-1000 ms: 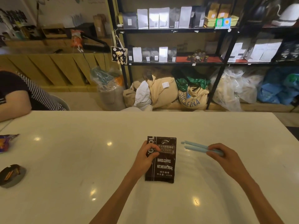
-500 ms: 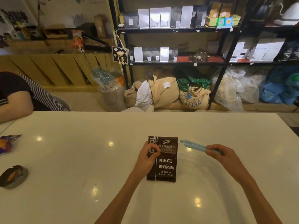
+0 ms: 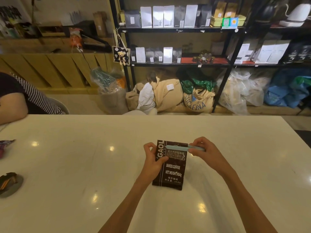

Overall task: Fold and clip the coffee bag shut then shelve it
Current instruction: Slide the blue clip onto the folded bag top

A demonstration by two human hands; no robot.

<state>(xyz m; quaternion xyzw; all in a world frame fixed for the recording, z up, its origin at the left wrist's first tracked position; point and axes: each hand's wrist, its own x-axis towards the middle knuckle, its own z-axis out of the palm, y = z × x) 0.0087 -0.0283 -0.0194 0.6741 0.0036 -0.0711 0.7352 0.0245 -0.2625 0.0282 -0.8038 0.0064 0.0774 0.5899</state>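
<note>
The fingers point(image 3: 196, 149) of the right hand point(image 3: 207, 153) are closed on the right end of a light blue clip point(image 3: 180, 147), with the thumb under it and the other fingers curled over it. The clip lies across the top part of the coffee bag point(image 3: 171, 165), almost level, and its left end reaches close to the white letters on the left side of the bag. Whether the clip is already pressed shut on the bag cannot be told.

The fingers point(image 3: 161, 160) of the left hand point(image 3: 152, 161) grip the left edge of the coffee bag, the thumb on the front face and the others behind the edge. The bag is dark brown with white print. Its bottom rests on the white tabletop point(image 3: 67, 165), at the near middle, and the top leans a little away.

At the far left edge of the tabletop a small dark dish point(image 3: 10, 184) and a coloured wrapper point(image 3: 5, 145) lie well apart from the bag. Behind the tabletop stands a black shelf point(image 3: 176, 29) with rows of pouches, and sacks point(image 3: 170, 95) lie on the floor under it. A person's arm in a striped sleeve point(image 3: 38, 100) is at the far left.
</note>
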